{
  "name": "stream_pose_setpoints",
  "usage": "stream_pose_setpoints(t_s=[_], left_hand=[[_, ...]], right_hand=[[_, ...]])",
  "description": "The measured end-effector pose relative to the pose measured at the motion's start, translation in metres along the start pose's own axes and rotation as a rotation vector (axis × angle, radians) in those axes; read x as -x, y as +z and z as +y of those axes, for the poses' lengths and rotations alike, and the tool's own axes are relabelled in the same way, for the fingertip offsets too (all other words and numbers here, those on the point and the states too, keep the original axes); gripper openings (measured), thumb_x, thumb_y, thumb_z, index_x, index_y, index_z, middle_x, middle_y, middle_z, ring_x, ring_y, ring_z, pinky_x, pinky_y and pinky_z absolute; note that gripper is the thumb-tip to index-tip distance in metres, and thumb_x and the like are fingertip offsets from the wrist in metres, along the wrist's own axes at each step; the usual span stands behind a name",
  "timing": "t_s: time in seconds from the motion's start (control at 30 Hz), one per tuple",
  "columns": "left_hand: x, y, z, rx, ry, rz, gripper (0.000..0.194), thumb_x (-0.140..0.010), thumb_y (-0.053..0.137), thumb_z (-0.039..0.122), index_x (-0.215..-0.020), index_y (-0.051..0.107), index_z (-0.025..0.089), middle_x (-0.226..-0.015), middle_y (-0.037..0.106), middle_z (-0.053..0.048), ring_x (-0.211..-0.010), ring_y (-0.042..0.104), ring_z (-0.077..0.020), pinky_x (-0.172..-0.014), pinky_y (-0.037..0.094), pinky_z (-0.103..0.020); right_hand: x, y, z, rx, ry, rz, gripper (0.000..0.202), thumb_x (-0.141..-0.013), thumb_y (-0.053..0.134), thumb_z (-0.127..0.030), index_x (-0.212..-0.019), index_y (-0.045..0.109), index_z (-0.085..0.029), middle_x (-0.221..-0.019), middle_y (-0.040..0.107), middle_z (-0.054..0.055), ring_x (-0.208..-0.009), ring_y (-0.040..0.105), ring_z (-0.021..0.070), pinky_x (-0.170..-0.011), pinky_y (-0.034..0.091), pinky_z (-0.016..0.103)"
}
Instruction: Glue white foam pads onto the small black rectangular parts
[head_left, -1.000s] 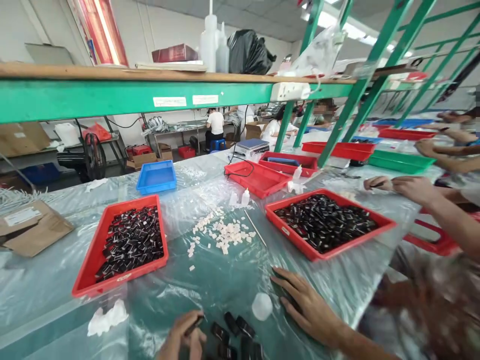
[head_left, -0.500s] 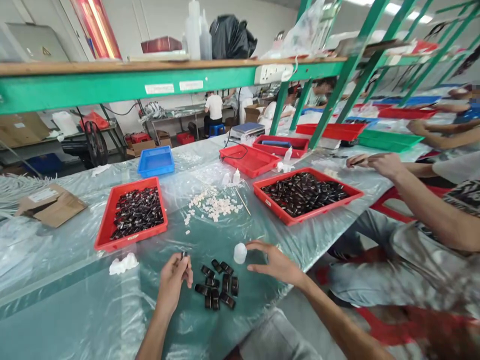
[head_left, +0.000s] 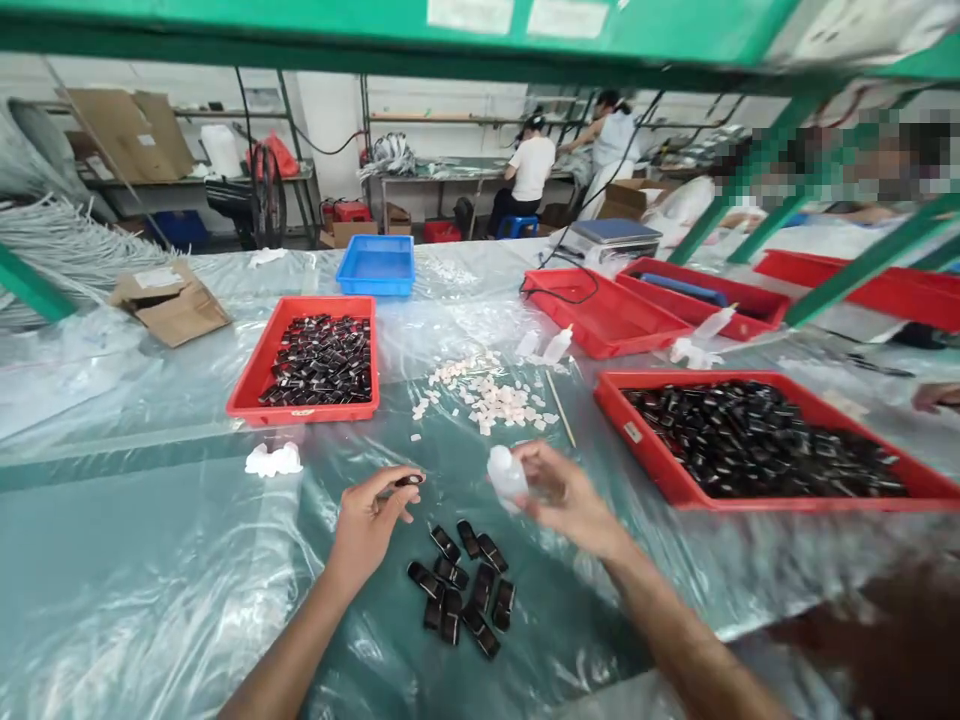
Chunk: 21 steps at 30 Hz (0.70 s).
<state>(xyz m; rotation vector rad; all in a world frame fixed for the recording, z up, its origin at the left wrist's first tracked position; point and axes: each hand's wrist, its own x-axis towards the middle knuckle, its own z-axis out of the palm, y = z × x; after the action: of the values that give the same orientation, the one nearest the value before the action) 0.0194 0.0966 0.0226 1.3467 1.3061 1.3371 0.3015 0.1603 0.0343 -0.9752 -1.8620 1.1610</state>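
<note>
My left hand (head_left: 375,520) is closed, pinching a small black piece (head_left: 409,481) between thumb and fingertips. To its right, my right hand (head_left: 571,500) grips a small, translucent white plastic bottle (head_left: 507,478), which is tilted and slightly blurred. Several glossy black pieces (head_left: 452,573) lie in a loose cluster on the plastic-covered table, below and between the two hands. Beyond the hands, small pale chips (head_left: 506,402) are scattered, with a thin wooden stick (head_left: 561,408) beside them.
Red trays full of black pieces stand at left (head_left: 301,411) and right (head_left: 637,460). Farther back are a blue tray (head_left: 375,267), another red tray (head_left: 600,310) and a squeeze bottle (head_left: 558,345). Crumpled white tissue (head_left: 273,460) lies left. A green beam (head_left: 375,40) crosses overhead.
My right hand has closed on the white bottle, which stood on the table before, and tilted it. My left hand has turned, still pinching the black piece. The view has swung left and down.
</note>
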Motion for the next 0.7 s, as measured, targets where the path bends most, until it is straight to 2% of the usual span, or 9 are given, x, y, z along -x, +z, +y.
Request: stream_pose_setpoints(t_s=[0.07, 0.17, 0.3, 0.43, 0.7], left_hand=[[0.005, -0.002, -0.003, -0.008, 0.01, 0.002, 0.024, -0.104, 0.068, 0.041, -0.113, 0.081, 0.023, -0.109, 0.087, -0.008, -0.09, 0.083, -0.0223, -0.068, 0.072, -0.03], [0.008, 0.0, -0.006, -0.071, 0.046, 0.028, 0.022, -0.107, 0.065, 0.038, -0.117, 0.08, 0.027, -0.113, 0.087, -0.007, -0.098, 0.085, -0.0237, -0.066, 0.071, -0.027], [0.01, 0.004, -0.009, -0.242, 0.243, 0.1, 0.017, -0.107, 0.067, 0.032, -0.115, 0.082, 0.03, -0.11, 0.089, -0.005, -0.082, 0.083, -0.0187, -0.064, 0.069, -0.026], [0.01, 0.007, -0.006, -0.332, 0.387, 0.067, 0.015, -0.106, 0.069, 0.026, -0.116, 0.08, 0.029, -0.101, 0.09, -0.003, -0.067, 0.079, -0.0144, -0.069, 0.07, -0.026], [0.009, 0.006, 0.0, -0.391, 0.426, 0.057, 0.017, -0.107, 0.069, 0.022, -0.12, 0.078, 0.027, -0.102, 0.088, -0.004, -0.083, 0.084, -0.0168, -0.076, 0.071, -0.024]], right_hand=[[-0.027, 0.001, -0.006, -0.061, -0.061, -0.063, 0.032, -0.092, 0.077, -0.046, -0.111, 0.062, -0.024, -0.105, 0.077, 0.006, -0.093, 0.076, 0.0211, -0.079, 0.061, 0.031], [-0.049, 0.01, -0.009, -0.112, -0.182, -0.113, 0.025, -0.091, 0.078, -0.034, -0.111, 0.069, -0.023, -0.103, 0.074, 0.005, -0.087, 0.072, 0.0179, -0.073, 0.056, 0.026], [-0.038, 0.023, -0.004, -0.114, -0.224, -0.121, 0.028, -0.088, 0.081, -0.024, -0.114, 0.073, -0.025, -0.109, 0.077, 0.006, -0.095, 0.076, 0.0204, -0.078, 0.061, 0.029], [-0.023, 0.028, 0.0, -0.077, -0.28, -0.078, 0.038, -0.087, 0.081, -0.02, -0.123, 0.072, -0.031, -0.112, 0.078, 0.006, -0.099, 0.078, 0.0217, -0.079, 0.064, 0.03], [-0.02, 0.023, -0.009, 0.037, -0.329, -0.044, 0.042, -0.089, 0.08, -0.02, -0.126, 0.068, -0.035, -0.112, 0.076, 0.006, -0.099, 0.076, 0.0239, -0.079, 0.065, 0.034]])
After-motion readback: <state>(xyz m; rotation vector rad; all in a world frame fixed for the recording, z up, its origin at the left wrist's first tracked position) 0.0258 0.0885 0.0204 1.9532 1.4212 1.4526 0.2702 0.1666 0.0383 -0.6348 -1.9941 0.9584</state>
